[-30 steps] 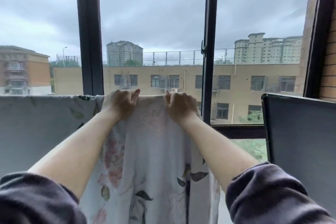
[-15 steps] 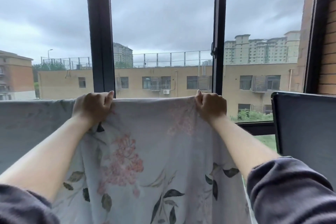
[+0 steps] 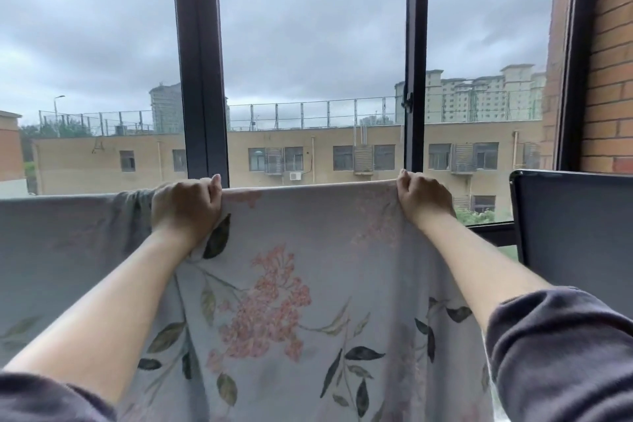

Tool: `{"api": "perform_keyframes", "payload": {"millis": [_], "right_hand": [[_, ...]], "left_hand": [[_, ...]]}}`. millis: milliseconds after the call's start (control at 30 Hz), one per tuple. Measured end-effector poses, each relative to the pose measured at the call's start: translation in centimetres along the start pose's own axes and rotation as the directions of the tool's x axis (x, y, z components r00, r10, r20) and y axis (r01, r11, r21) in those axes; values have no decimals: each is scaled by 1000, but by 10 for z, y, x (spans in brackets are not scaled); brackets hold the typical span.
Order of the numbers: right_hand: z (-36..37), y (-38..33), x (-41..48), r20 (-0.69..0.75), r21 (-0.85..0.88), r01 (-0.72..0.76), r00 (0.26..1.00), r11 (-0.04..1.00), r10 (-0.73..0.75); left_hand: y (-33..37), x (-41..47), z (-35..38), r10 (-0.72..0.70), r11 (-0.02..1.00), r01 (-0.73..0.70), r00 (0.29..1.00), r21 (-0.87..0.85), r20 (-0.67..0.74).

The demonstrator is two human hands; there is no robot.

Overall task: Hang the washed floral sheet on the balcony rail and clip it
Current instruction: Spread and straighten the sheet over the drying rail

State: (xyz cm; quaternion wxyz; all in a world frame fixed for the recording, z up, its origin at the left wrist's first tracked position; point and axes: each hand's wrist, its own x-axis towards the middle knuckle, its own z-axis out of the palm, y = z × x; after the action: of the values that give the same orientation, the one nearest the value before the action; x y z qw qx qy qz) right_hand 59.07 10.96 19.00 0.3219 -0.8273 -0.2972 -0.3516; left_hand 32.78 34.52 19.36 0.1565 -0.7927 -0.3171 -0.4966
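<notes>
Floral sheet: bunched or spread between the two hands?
Spread: the floral sheet hangs flat, top edge taut between the left hand and right hand.

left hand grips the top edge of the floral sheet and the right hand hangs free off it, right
Not quite. The right hand does not hang free: it grips the top edge of the floral sheet too, as the head view shows. The left hand does grip that edge.

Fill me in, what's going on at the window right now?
A person is hanging a floral sheet in front of the window. The left hand and right hand each grip its top edge, with the cloth stretched flat between them. Whatever bears it is hidden under the cloth, and no clip is in view.
</notes>
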Motion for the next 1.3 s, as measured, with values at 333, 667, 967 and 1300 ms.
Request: {"api": "perform_keyframes", "payload": {"millis": [333, 667, 967, 1300], "right_hand": [[35, -91, -19, -164, -45, 293, 941, 955, -296], [45, -76, -37, -106, -3, 462, 882, 887, -460], [86, 53, -152, 478, -254, 475, 819, 842, -318], [70, 99, -169, 84, 84, 424, 899, 902, -430]], "left_hand": [[27, 0, 15, 14, 999, -13, 1000, -48, 27], [17, -22, 30, 117, 993, -117, 993, 12, -29], [79, -154, 84, 145, 986, -165, 896, 14, 419], [167, -189, 84, 130, 937, 30, 893, -347, 430]]}}
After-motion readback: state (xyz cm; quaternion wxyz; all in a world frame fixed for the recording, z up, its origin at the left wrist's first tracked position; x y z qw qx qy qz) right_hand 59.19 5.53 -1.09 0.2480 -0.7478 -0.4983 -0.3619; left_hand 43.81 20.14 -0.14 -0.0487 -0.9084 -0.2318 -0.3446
